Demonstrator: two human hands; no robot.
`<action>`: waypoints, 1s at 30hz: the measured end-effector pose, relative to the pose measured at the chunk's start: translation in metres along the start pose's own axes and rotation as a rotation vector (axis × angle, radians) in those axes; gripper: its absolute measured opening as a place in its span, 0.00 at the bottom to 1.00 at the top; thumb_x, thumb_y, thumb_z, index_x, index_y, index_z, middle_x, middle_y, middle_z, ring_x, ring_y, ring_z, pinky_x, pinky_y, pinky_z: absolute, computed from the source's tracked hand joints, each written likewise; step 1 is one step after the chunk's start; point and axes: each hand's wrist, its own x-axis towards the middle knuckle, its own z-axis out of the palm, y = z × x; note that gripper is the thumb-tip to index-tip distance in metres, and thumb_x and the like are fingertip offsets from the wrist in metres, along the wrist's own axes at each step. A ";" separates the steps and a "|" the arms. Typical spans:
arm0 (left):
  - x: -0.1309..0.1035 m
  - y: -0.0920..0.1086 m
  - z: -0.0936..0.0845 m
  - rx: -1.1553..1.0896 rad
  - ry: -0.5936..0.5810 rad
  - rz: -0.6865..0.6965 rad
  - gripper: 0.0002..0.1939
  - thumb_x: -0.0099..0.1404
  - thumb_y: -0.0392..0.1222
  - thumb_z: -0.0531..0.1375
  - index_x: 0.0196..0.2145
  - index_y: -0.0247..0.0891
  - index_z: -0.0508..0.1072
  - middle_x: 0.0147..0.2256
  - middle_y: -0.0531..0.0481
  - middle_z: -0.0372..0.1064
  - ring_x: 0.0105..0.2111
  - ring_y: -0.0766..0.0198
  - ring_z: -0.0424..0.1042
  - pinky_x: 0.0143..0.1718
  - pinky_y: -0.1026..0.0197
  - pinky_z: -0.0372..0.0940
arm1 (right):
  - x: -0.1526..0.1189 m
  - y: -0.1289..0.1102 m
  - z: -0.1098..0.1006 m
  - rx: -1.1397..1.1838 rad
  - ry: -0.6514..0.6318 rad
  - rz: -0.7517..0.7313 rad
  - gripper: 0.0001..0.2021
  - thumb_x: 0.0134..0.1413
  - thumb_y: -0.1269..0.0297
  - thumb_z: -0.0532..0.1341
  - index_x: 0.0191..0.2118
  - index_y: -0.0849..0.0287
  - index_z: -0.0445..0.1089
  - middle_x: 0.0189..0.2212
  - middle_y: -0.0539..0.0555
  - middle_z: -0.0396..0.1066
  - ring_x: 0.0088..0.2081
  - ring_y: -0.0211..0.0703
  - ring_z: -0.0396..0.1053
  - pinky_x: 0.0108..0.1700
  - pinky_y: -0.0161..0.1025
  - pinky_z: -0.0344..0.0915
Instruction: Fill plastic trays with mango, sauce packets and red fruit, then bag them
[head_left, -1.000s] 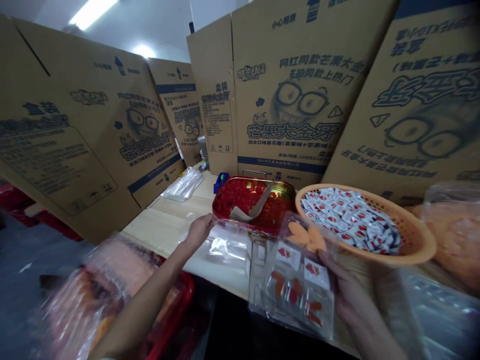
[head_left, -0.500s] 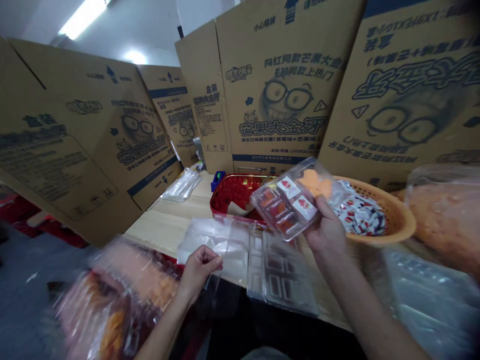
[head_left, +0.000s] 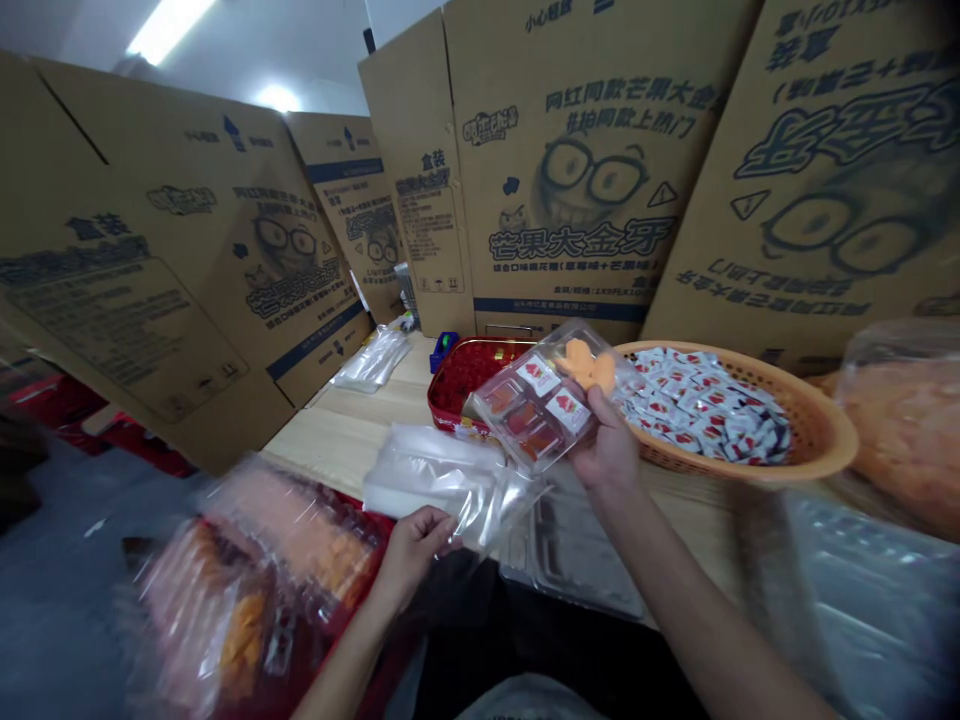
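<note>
My right hand grips a clear plastic tray by its right side, held tilted above the table. Orange pieces fill its far compartment, two white sachets with red prints lie in the middle, and reddish-brown pieces sit in the near slots. My left hand pinches the edge of a clear plastic bag, which stretches to the right, below the tray. Under it lies a stack of clear bags. Empty clear trays rest at the table's front edge, partly hidden by the bag and my right arm.
An orange basket of sachets stands right of a red tub. Bags of orange pieces lie at the left, blurred. More clear trays are at the right. Large cardboard boxes wall the back; a blue tape dispenser stands before them.
The filled tray in my right hand has moved left and slightly down. The clear bag in my left hand now spreads out to the right, over the empty trays. The view has shifted slightly.
</note>
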 end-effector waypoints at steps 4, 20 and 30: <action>-0.001 -0.004 0.001 0.008 0.078 0.049 0.17 0.45 0.49 0.68 0.23 0.34 0.69 0.20 0.53 0.68 0.21 0.69 0.63 0.25 0.67 0.55 | -0.002 0.002 0.001 0.000 0.015 0.007 0.08 0.52 0.68 0.57 0.38 0.61 0.70 0.30 0.51 0.75 0.33 0.39 0.73 0.42 0.41 0.70; -0.019 0.002 0.001 -0.042 0.009 -0.021 0.19 0.54 0.54 0.61 0.25 0.32 0.72 0.25 0.48 0.71 0.27 0.66 0.68 0.31 0.65 0.60 | -0.009 0.010 0.008 0.056 -0.041 0.052 0.08 0.53 0.68 0.56 0.34 0.62 0.72 0.31 0.52 0.76 0.32 0.40 0.73 0.38 0.40 0.71; -0.020 -0.006 0.003 -0.067 0.082 -0.024 0.16 0.45 0.46 0.68 0.24 0.33 0.69 0.22 0.52 0.68 0.23 0.70 0.64 0.25 0.68 0.55 | -0.017 0.017 0.011 0.045 -0.114 0.040 0.06 0.50 0.64 0.60 0.32 0.61 0.72 0.31 0.52 0.76 0.35 0.40 0.73 0.41 0.40 0.70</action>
